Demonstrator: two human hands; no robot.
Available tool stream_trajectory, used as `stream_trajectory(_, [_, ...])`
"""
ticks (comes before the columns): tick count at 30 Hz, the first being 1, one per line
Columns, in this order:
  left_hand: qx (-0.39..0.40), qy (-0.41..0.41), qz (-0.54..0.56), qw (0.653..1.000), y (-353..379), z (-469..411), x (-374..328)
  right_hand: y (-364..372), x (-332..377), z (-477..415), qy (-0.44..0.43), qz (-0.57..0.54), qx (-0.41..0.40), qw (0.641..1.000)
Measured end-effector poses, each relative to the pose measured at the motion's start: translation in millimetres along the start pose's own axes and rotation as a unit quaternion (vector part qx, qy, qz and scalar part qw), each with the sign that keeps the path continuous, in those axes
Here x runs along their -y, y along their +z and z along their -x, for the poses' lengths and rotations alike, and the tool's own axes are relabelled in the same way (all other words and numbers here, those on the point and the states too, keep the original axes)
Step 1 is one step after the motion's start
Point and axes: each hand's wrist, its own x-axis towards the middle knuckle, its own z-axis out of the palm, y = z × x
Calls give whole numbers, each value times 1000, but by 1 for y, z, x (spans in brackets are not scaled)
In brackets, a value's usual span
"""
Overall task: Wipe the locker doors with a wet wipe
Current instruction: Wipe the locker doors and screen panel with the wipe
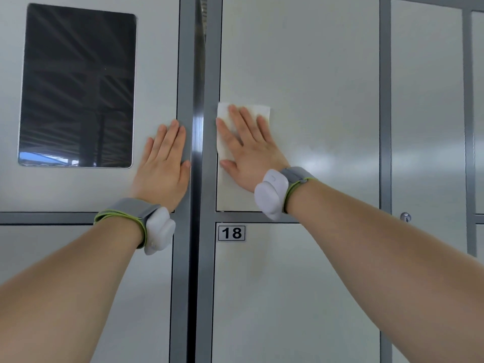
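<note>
Step in hand: wiping the upper locker door (314,74), by my reading.

1. Right hand (247,153): flat, fingers straight and spread. It grips nothing and presses the wet wipe (260,110) against the door with palm and fingers.
2. Wet wipe: spread flat on the door near its left edge, just beside the grey frame post (197,100). Its top strip shows above the fingertips and a lower strip shows left of the thumb; the rest is hidden under the hand.
3. Left hand (163,163): flat and empty, fingers straight and together. It rests on the neighbouring panel below and to the right of the dark screen (77,85), with the fingertips reaching the frame strip. I judge it to be a brace.

Progress: I cannot tell how much of this door is done. A faint sheen shows to the right of the hand, but that may be reflection.

Next move, as I judge it:
- Hold even palm pressure so the wipe slides with the hand and does not bunch or drop.
- Sweep across the door toward its right edge, then work in overlapping passes.
- The door marked by the number plate 18 (231,233) lies directly below and is the likely follow-on surface.
</note>
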Motion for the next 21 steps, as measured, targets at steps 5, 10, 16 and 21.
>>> stream_trajectory(5, [14, -10, -8, 1000, -2, -1, -2, 14, 4, 32, -93, -1, 2, 996])
stream_trajectory(10, [20, -33, -4, 999, -2, 0, -9, -4, -20, 14, 1, 25, 9, 1000])
stream_trajectory(16, [26, -57, -13, 998, -4, -1, -15, 10, -11, 39, -23, 4, 13, 1000])
stream_trajectory(21, [38, -80, -26, 996, -6, -3, -21, 10, -29, 54, -40, 12, 17, 999])
